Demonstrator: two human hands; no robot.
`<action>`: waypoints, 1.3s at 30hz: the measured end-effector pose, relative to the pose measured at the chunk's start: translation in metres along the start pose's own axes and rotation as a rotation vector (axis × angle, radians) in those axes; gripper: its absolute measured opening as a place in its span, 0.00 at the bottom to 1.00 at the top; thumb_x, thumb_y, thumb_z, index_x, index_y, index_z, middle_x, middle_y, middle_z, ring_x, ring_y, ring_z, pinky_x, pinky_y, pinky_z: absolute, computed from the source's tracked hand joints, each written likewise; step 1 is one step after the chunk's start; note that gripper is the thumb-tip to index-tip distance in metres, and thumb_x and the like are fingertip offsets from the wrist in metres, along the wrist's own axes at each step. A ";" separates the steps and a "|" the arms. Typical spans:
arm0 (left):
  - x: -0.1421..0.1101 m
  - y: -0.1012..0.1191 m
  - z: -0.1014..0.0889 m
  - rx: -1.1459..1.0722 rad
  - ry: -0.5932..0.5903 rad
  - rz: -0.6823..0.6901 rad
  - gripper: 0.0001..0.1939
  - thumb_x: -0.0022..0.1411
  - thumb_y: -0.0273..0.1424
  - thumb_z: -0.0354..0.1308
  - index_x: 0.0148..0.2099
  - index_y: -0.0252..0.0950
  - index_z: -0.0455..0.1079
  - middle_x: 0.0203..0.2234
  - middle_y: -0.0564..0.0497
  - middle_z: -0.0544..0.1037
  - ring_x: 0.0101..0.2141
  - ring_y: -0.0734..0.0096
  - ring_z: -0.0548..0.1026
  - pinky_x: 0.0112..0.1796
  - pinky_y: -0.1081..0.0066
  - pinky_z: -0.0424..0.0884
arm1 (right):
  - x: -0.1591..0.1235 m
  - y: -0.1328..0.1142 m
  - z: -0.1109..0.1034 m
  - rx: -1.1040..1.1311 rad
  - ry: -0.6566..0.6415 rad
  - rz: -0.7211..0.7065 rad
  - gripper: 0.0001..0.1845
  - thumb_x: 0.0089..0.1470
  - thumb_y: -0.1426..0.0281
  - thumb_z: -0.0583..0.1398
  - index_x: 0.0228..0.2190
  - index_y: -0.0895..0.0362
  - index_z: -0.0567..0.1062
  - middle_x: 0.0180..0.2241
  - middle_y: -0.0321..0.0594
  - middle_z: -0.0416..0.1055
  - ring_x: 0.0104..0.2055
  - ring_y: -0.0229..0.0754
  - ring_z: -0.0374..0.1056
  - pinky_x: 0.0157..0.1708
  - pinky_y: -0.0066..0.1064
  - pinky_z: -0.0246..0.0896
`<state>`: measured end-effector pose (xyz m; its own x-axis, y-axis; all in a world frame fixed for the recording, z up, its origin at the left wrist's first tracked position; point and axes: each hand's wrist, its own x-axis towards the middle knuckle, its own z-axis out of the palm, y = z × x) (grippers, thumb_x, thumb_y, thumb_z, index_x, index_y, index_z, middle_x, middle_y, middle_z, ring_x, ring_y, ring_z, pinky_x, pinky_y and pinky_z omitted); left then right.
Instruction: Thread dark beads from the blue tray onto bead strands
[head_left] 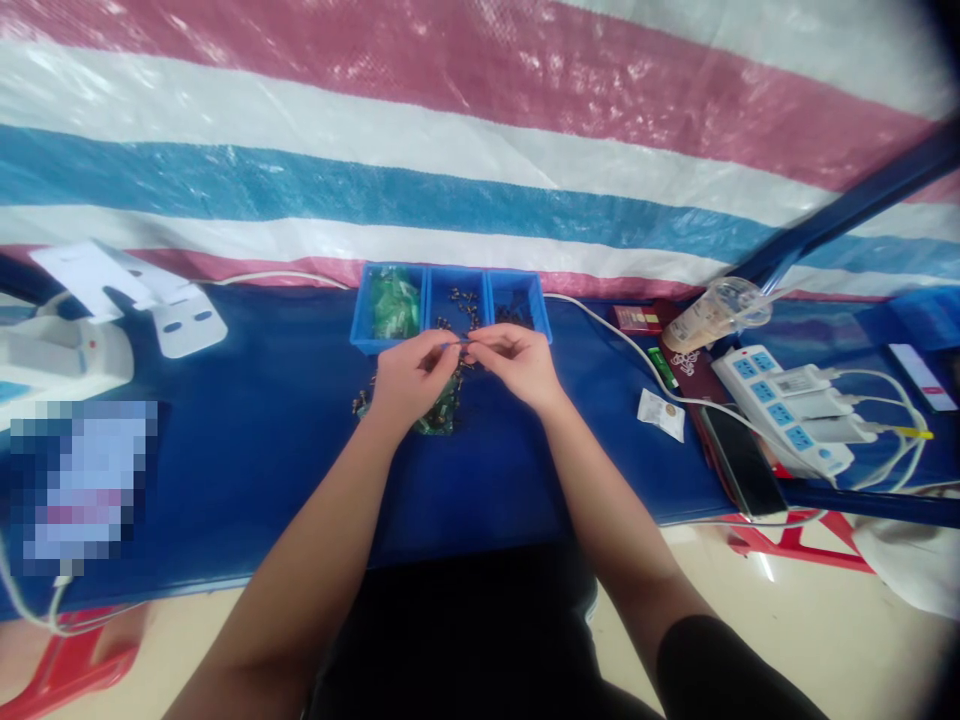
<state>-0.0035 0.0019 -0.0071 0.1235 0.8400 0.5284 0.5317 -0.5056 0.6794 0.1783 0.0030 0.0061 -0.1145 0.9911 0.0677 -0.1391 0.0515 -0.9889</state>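
Observation:
My left hand (414, 378) and my right hand (517, 362) meet fingertip to fingertip above the blue table (300, 440). Both are closed in a pinch around something small and dark, too tiny to name. Just beyond them stands a blue bin with three compartments (360, 315). Its left compartment holds a green plastic bag (395, 305), the middle one small metal parts (466, 300), and the right one dark small pieces (513, 308). Beneath my hands lies another green bag (439, 415) with small metal parts on and around it, partly hidden by my left hand.
On the right are a power strip (784, 410) with plugged chargers, a black phone (739, 455), a tilted plastic cup (716, 312) and a white packet (661, 415). A white cable (619, 335) crosses the table. To the left sit a white stand (187, 320) and a blurred-out screen (94, 485).

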 end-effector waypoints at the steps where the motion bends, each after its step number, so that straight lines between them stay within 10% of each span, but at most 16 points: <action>1: 0.000 0.000 0.000 0.002 -0.004 0.000 0.09 0.66 0.36 0.60 0.42 0.39 0.79 0.25 0.54 0.78 0.23 0.77 0.71 0.30 0.75 0.69 | 0.000 0.000 0.000 0.006 -0.001 -0.004 0.17 0.45 0.59 0.73 0.35 0.54 0.81 0.33 0.38 0.82 0.34 0.40 0.79 0.41 0.36 0.78; 39: 0.000 0.000 0.000 0.006 0.000 -0.007 0.10 0.66 0.37 0.61 0.45 0.38 0.79 0.24 0.55 0.77 0.23 0.79 0.70 0.30 0.76 0.68 | 0.001 0.003 -0.001 0.003 -0.009 -0.042 0.16 0.48 0.61 0.71 0.37 0.56 0.80 0.33 0.39 0.81 0.33 0.39 0.78 0.40 0.35 0.77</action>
<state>-0.0030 0.0018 -0.0074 0.1200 0.8434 0.5237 0.5375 -0.4987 0.6800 0.1789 0.0045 0.0034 -0.1169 0.9870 0.1102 -0.1470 0.0926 -0.9848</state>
